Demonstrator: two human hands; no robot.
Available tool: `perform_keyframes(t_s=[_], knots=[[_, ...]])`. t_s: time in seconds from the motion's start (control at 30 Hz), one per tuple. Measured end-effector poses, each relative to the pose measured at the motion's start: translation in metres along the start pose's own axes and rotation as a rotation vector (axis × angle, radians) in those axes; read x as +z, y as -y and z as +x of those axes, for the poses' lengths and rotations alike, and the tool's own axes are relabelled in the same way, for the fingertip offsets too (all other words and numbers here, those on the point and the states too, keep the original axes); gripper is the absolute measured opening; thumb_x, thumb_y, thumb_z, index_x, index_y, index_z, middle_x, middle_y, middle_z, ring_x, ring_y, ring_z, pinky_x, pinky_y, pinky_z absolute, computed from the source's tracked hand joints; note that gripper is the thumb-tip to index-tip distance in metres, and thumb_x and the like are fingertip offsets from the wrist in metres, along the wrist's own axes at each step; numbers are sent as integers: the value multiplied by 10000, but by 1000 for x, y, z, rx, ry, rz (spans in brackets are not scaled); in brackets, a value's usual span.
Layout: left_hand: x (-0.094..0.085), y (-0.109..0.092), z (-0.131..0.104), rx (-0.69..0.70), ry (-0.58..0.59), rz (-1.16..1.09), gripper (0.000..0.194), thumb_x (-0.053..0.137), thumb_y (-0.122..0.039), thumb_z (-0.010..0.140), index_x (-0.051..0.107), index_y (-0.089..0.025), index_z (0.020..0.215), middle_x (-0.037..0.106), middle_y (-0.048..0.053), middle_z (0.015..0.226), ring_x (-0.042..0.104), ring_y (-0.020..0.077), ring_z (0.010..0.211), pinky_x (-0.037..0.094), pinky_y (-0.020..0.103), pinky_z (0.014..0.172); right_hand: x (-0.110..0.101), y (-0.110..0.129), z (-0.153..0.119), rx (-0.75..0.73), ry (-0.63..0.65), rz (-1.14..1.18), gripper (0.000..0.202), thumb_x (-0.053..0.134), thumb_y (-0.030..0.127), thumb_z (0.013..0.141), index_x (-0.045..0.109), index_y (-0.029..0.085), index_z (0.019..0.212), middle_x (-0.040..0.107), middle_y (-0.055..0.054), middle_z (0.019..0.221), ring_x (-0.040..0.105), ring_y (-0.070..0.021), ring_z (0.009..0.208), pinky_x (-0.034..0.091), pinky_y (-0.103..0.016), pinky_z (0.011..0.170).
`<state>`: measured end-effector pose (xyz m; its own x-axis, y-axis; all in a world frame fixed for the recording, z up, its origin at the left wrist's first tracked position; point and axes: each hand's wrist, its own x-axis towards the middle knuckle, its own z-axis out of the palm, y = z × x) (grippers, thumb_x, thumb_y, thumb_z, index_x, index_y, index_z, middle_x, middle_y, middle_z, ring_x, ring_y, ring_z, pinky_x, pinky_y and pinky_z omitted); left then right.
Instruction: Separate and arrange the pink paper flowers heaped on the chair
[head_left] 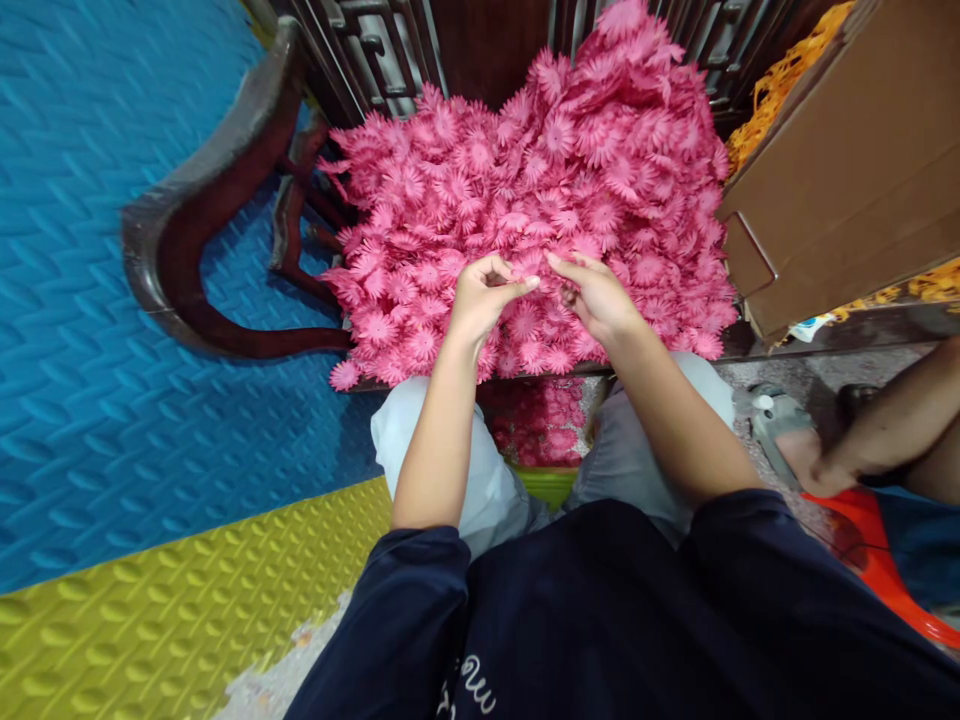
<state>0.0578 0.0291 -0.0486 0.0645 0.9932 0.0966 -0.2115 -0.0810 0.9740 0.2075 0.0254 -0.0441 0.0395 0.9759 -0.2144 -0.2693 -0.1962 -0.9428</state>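
Observation:
A large heap of pink flower-shaped pieces covers the wooden bench in front of me. Over its front middle, my left hand has thumb and fingers brought together around something I cannot make out. My right hand is just to the right, a small gap between the two, its thumb and fingers also drawn together, and what they hold is too small to name. Pink flowers lie right below both hands. More pink pieces show lower down, between my knees.
A dark curved wooden armrest rises at the left above blue matting. At the right stands a cardboard box with orange material behind it. Another person's arm and foot are at the right edge, near a red stool.

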Motion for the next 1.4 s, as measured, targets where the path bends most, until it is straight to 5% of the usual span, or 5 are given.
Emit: perform_keyframes(t_s=[0.23, 0.43, 0.73, 1.1, 1.4], knots=[[-18, 9, 13, 72, -298, 101, 282, 773, -220, 655, 497, -209, 713, 570, -26, 745, 568, 108, 752, 465, 238, 789, -5, -5, 6, -1, 15, -33, 316, 771, 423, 634, 601, 199, 777, 612, 18, 739, 514, -106, 631, 406, -272, 597], [-35, 17, 13, 152, -600, 343, 425, 728, -180, 691, 507, -265, 1044, 549, 43, 1200, 404, 225, 1305, 357, 366, 1081, 3, -3, -2, 20, 34, -81, 391, 799, 471, 559, 585, 198, 739, 588, 26, 691, 469, -86, 582, 385, -258, 564], [-1, 3, 1, 49, 0, 217, 97, 717, -278, 743, 686, -191, 714, 684, -1, 764, 615, 127, 759, 476, 265, 793, 8, -8, -1, -275, -13, -297, 238, 741, 278, 579, 546, 179, 673, 517, 47, 687, 471, -95, 674, 400, -278, 743], [-2, 4, 4, -19, -51, 98, 323, 689, -291, 793, 497, -182, 556, 454, -41, 545, 426, 76, 526, 415, 222, 610, 7, -6, -4, -235, 79, -216, 266, 798, 377, 570, 676, 190, 714, 681, -14, 798, 592, -140, 769, 465, -342, 854], [-6, 12, 7, -113, -53, -75, 156, 709, -131, 711, 630, -207, 822, 658, -10, 783, 607, 106, 694, 475, 242, 721, 13, -2, -9, -219, 97, -252, 395, 804, 483, 541, 542, 192, 594, 515, 50, 604, 464, -89, 615, 439, -272, 704]])
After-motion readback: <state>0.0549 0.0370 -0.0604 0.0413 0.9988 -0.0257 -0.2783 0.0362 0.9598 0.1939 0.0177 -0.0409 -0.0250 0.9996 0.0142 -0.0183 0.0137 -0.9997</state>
